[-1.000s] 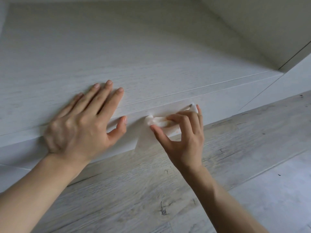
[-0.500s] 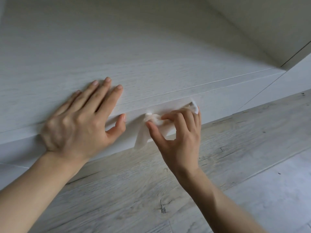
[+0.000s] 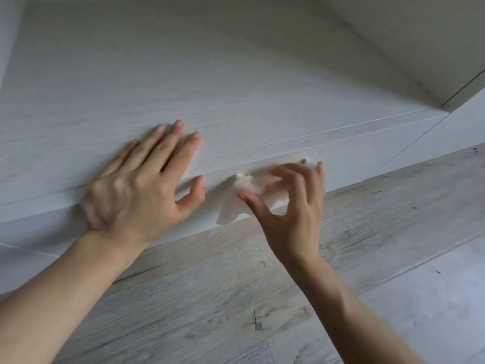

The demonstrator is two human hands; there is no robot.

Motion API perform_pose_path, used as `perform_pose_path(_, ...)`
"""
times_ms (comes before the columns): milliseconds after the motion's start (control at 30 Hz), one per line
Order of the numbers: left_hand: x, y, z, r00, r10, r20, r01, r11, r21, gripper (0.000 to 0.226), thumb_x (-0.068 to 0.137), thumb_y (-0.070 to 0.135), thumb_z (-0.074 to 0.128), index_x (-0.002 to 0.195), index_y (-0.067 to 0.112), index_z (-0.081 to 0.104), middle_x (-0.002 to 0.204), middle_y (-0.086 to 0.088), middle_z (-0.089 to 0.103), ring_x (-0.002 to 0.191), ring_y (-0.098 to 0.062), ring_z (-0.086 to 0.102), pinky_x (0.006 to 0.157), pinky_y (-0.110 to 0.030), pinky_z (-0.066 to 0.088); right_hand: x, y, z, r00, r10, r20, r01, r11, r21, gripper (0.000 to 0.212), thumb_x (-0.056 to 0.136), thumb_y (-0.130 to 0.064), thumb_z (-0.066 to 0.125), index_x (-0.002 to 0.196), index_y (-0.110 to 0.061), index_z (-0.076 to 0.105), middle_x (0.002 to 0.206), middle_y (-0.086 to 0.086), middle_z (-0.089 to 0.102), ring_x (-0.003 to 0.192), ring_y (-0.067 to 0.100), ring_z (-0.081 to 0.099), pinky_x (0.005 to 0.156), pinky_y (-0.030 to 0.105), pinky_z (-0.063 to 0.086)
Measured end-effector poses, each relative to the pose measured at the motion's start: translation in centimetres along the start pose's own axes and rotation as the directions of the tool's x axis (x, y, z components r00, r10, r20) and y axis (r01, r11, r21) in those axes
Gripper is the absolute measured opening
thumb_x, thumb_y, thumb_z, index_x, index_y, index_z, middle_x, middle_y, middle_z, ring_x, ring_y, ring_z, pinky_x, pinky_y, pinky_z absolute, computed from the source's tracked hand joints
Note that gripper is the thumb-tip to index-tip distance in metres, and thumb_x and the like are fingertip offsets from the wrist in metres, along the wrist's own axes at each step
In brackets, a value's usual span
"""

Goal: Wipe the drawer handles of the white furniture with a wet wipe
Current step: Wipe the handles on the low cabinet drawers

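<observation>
White wood-grain furniture (image 3: 236, 88) fills the upper part of the head view, with a low drawer front (image 3: 367, 143) just above the floor. My right hand (image 3: 291, 206) presses a crumpled white wet wipe (image 3: 236, 203) against the drawer's upper edge, where the recessed handle strip runs. The wipe's loose corner hangs down over the drawer front. My left hand (image 3: 141, 179) lies flat with spread fingers on the panel above, thumb on the drawer front. No separate handle piece shows.
Pale grey wood-look floor (image 3: 262, 298) runs under the furniture. A white wall or cabinet side (image 3: 420, 35) closes the upper right corner, with a baseboard (image 3: 462, 130) below it.
My right hand with the wipe has slid slightly left along the drawer's edge and is blurred by motion. My left hand stays pressed flat in about the same place.
</observation>
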State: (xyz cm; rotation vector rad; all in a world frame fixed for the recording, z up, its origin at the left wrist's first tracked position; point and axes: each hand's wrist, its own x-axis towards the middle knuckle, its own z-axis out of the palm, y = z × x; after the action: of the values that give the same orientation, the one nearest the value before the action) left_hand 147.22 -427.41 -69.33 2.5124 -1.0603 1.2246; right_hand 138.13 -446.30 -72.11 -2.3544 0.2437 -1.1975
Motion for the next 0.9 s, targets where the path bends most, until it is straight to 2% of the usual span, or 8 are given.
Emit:
perform_pose_path(100,0.0,0.1,-0.1,1.0,0.002,-0.011,-0.001,1.0,0.004,0.047,0.102,0.038,0.04,0.132,0.01,0.063,0.134,-0.012,0.062,0.117,-0.03,0.064,0.09,-0.045,0.055,-1.0,-0.5,-0.4,0.988,0.092,-0.126,-0.094,0.996,-0.004,0.062,0.075,-0.05,0.072,0.116,-0.011,0.046,0.122,0.018,0.05,0.123,0.017,0.04,0.119,0.042,0.017)
perform_pose_path(200,0.1,0.1,-0.1,1.0,0.004,-0.015,-0.004,1.0,0.013,0.047,0.102,0.037,0.039,0.131,0.01,0.063,0.133,-0.012,0.062,0.117,-0.03,0.065,0.09,-0.045,0.056,-2.1,-1.0,-0.1,0.99,0.083,-0.116,-0.075,0.995,0.072,0.047,0.084,-0.039,0.069,0.115,-0.011,0.048,0.122,0.009,0.046,0.118,0.024,0.046,0.101,0.044,0.044)
perform_pose_path(333,0.0,0.1,-0.1,1.0,-0.001,-0.012,0.001,1.0,0.009,0.047,0.102,0.037,0.039,0.132,0.01,0.063,0.134,-0.012,0.062,0.117,-0.03,0.064,0.09,-0.045,0.056,-2.0,-1.6,1.1,0.993,0.063,-0.101,-0.053,0.994,0.095,0.04,0.088,-0.035,0.063,0.109,-0.003,0.054,0.116,0.013,0.056,0.119,0.027,0.047,0.109,0.03,0.033)
perform_pose_path(467,0.1,0.1,-0.1,1.0,-0.003,-0.002,0.003,1.0,0.011,0.047,0.102,0.038,0.039,0.132,0.011,0.063,0.134,-0.011,0.062,0.118,-0.03,0.064,0.092,-0.044,0.054,-0.8,-0.5,1.3,0.992,0.027,-0.124,-0.02,0.998,0.062,0.048,0.087,-0.048,0.062,0.101,-0.002,0.055,0.103,0.012,0.058,0.108,0.023,0.052,0.111,0.043,0.033)
perform_pose_path(600,0.0,0.2,-0.2,1.0,-0.005,-0.014,0.005,1.0,0.028,0.048,0.101,0.038,0.039,0.132,0.011,0.064,0.134,-0.011,0.062,0.117,-0.029,0.064,0.091,-0.044,0.054,-2.0,-0.4,1.2,0.995,-0.01,-0.098,0.023,0.99,0.137,0.035,0.093,-0.038,0.058,0.108,-0.007,0.051,0.113,0.008,0.053,0.116,0.023,0.049,0.109,0.034,0.035)
perform_pose_path(700,0.1,0.1,0.0,1.0,-0.005,-0.004,0.005,1.0,0.013,0.048,0.102,0.038,0.039,0.132,0.011,0.063,0.134,-0.011,0.062,0.118,-0.03,0.064,0.092,-0.045,0.053,-1.9,0.6,0.6,0.996,-0.039,-0.076,0.051,0.984,0.171,0.033,0.096,-0.035,0.056,0.113,-0.007,0.05,0.119,0.007,0.05,0.12,0.025,0.049,0.107,0.04,0.04)
perform_pose_path(800,0.0,0.1,0.0,1.0,-0.007,-0.008,0.007,1.0,0.02,0.048,0.102,0.038,0.039,0.132,0.011,0.063,0.134,-0.011,0.062,0.118,-0.029,0.064,0.092,-0.044,0.053,-3.4,0.2,0.0,0.994,-0.094,-0.048,0.101,0.982,0.162,0.04,0.097,-0.035,0.054,0.12,-0.004,0.048,0.127,0.013,0.046,0.126,0.031,0.045,0.109,0.037,0.037)
perform_pose_path(900,0.0,0.0,0.0,1.0,0.002,-0.016,-0.002,1.0,0.031,0.047,0.101,0.038,0.04,0.132,0.011,0.064,0.134,-0.011,0.062,0.117,-0.029,0.064,0.091,-0.043,0.053,-3.2,-0.2,-0.2,0.994,-0.075,-0.078,0.086,0.985,0.148,0.039,0.099,-0.039,0.047,0.119,-0.006,0.049,0.121,0.01,0.047,0.118,0.03,0.049,0.1,0.047,0.044)
